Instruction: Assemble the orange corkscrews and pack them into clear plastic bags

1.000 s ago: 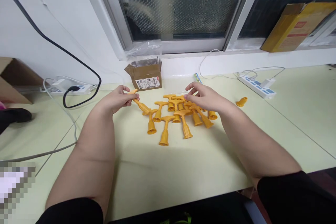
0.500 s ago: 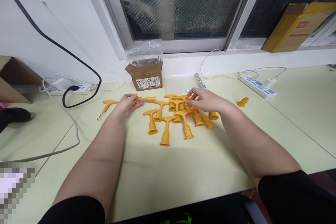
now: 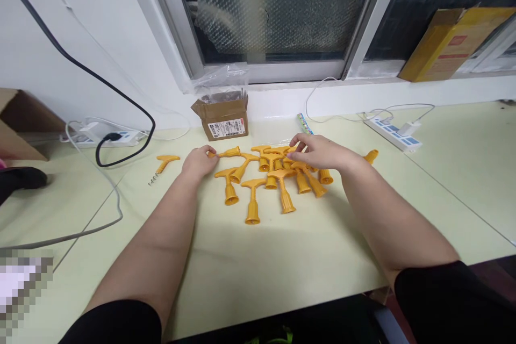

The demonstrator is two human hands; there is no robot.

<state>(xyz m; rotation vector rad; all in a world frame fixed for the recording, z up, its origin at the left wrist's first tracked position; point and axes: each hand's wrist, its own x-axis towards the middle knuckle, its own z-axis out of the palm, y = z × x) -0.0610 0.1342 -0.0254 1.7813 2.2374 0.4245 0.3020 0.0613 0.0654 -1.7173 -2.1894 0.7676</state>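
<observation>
Several yellow T-handled corkscrews with flared sleeves lie in a group on the pale table, one of them (image 3: 252, 204) nearest the front. My left hand (image 3: 200, 162) is closed at the group's left edge, its fingertips on the handle end of a yellow corkscrew (image 3: 230, 152) that points right. My right hand (image 3: 314, 150) reaches over the right side of the group with bent fingers at the handles; whether it grips one is hard to make out. Apart at the left lies a yellow handle with a bare metal spiral (image 3: 167, 159). A loose yellow sleeve (image 3: 371, 156) is partly behind my right forearm.
A small open cardboard box (image 3: 226, 121) with clear plastic stands by the wall. Power strips lie at the left (image 3: 124, 138) and right (image 3: 395, 134), with cables running over the table. A large carton (image 3: 24, 129) is at the far left.
My left hand has turned and moved slightly right with its corkscrew. Two neighbouring corkscrews at the group's left have shifted and tilted. My right hand has barely moved.
</observation>
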